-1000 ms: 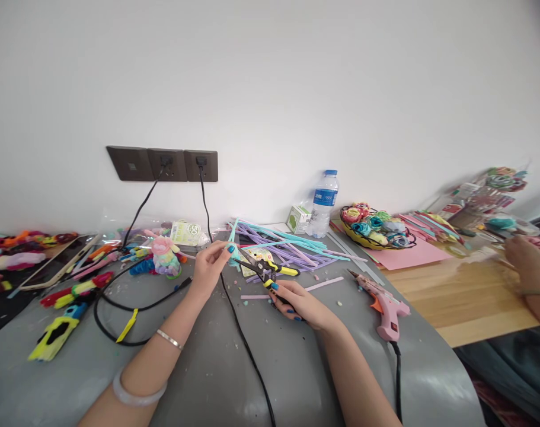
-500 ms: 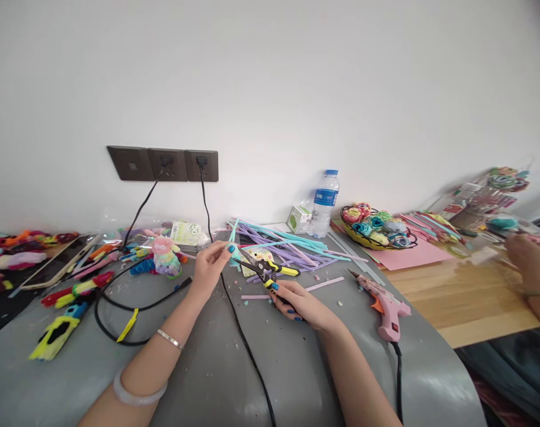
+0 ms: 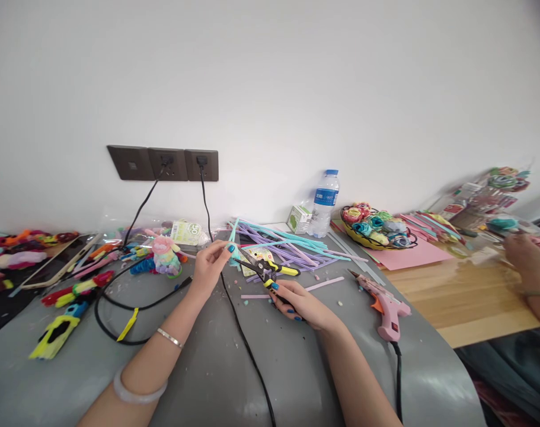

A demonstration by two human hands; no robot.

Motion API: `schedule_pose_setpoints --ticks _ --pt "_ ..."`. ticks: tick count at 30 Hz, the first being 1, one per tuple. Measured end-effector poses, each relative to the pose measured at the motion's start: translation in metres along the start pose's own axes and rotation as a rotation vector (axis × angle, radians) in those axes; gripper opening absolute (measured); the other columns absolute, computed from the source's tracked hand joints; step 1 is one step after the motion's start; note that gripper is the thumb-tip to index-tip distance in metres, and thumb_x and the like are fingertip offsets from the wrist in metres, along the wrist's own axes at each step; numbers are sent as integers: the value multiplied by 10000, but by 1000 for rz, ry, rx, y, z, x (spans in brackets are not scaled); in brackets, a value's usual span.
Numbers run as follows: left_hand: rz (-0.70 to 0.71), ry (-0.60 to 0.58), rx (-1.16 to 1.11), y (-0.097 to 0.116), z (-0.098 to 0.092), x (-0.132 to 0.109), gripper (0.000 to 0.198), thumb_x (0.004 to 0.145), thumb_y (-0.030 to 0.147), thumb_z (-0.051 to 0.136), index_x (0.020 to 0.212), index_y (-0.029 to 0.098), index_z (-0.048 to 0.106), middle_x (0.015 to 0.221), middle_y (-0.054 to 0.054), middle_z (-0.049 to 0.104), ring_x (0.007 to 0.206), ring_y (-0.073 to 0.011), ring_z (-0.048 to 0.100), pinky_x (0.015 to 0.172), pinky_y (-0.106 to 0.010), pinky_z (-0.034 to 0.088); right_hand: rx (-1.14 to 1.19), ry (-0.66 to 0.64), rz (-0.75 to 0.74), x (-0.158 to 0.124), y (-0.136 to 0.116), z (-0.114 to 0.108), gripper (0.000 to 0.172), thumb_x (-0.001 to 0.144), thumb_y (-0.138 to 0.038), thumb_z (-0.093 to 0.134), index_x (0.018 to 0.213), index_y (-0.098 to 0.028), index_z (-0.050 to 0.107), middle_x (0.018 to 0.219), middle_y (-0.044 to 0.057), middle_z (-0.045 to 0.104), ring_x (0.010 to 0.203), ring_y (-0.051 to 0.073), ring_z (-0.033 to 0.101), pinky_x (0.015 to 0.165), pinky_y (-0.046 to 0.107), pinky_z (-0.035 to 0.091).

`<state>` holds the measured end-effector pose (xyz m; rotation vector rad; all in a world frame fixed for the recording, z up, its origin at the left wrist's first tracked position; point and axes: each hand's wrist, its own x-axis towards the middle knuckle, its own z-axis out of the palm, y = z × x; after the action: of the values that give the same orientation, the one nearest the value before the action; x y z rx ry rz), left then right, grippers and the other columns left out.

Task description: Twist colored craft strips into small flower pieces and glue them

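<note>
My left hand (image 3: 210, 267) pinches a small teal pipe-cleaner piece (image 3: 233, 254) just above the grey mat (image 3: 207, 367). My right hand (image 3: 297, 302) grips the yellow-and-black handles of a pair of wire cutters (image 3: 266, 270), whose jaws point at the teal piece and stand slightly apart around it. A heap of purple and teal pipe cleaners (image 3: 287, 244) lies just behind both hands. A loose lilac stick (image 3: 323, 284) rests right of my right hand.
A pink glue gun (image 3: 383, 303) lies at right, its black cord running toward me. Black cables (image 3: 234, 314) cross the mat from wall sockets (image 3: 163, 163). Water bottle (image 3: 323, 204), basket of fabric flowers (image 3: 376, 226), colourful craft pieces (image 3: 69, 290) at left. Another person's hand (image 3: 530, 267) works at far right.
</note>
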<state>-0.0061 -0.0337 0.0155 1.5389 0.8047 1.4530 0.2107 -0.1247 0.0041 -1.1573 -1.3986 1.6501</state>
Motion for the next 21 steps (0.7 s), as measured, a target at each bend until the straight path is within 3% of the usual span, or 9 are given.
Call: schedule_pose_setpoints --ticks 21 --pt "41 -14 32 -5 -2 1 284 819 453 684 762 182 746 708 -25 562 646 -140 462 571 -258 356 0 -5 3 0 1 -1 457 890 -614 526 740 -184 485 504 -93 327 434 59 212 407 215 177"
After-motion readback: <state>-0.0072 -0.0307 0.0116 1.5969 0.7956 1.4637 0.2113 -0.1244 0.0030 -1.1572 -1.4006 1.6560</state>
